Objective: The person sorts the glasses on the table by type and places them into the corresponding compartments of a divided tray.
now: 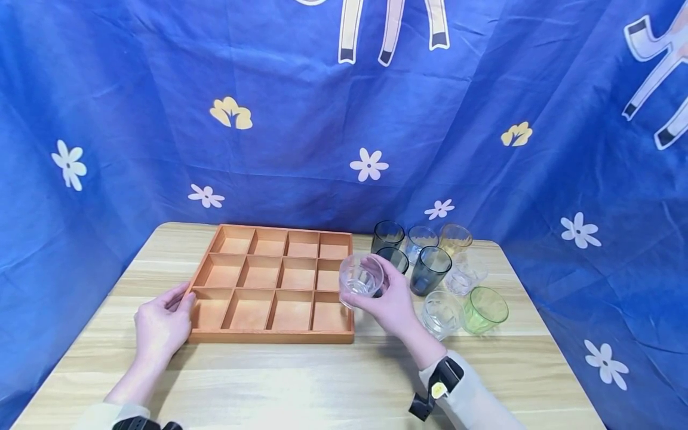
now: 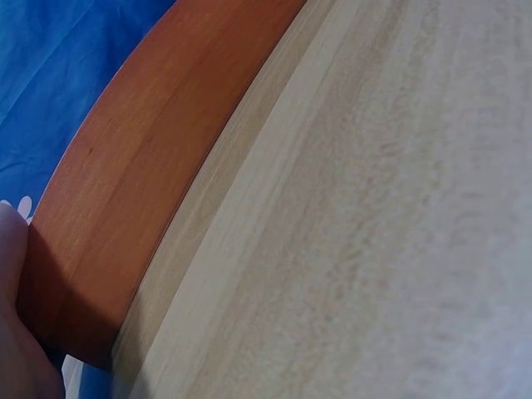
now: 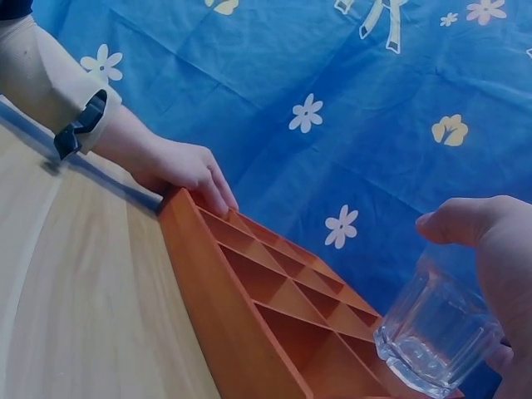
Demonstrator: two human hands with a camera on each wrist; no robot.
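Note:
My right hand (image 1: 395,301) holds a clear glass (image 1: 359,280) between thumb and fingers, over the right edge of a wooden divided tray (image 1: 271,337). In the right wrist view the glass (image 3: 436,332) is faceted with a thick base, and it overlaps the tray's near compartments. At the tray's front left corner my left hand (image 1: 163,322) grips the side wall, fingers over the rim, as the right wrist view also shows. The tray's compartments hold nothing. In the left wrist view the tray wall (image 2: 141,158) runs up from the left hand (image 2: 21,332) at the edge.
Right of the tray stand several glasses: dark grey ones (image 1: 430,272), a bluish one (image 1: 421,242), an amber one (image 1: 455,239), a green one (image 1: 485,310) and clear ones (image 1: 442,315). A blue patterned cloth (image 1: 301,131) hangs behind and beside the wooden table (image 1: 269,388).

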